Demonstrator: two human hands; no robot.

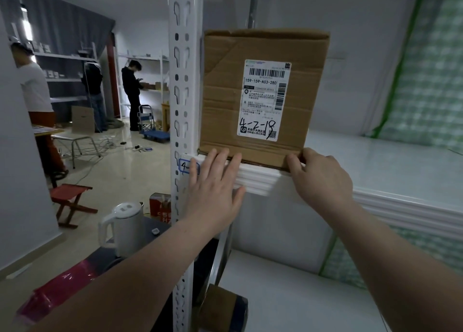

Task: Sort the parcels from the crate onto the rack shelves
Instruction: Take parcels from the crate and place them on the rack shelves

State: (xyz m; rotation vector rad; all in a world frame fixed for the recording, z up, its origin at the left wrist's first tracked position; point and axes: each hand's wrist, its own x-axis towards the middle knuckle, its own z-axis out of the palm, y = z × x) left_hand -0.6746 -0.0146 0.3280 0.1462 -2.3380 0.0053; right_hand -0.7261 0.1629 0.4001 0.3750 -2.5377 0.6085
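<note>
Cardboard parcel (223,93): 1, stood upright at front edge of rack shelf (375,156); label (264,101) 4-2-18 faced outward, probably to match shelf tag (185,167). Left hand (215,184): flat, released, fingertips at parcel base. Right hand (323,179): bent at lower corner; grasp could not be told.

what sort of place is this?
Probably a small parcel depot or stockroom: a labelled parcel stands on a white slotted rack, more racks with boxes stand behind, and a blue platform trolley is parked there.
</note>
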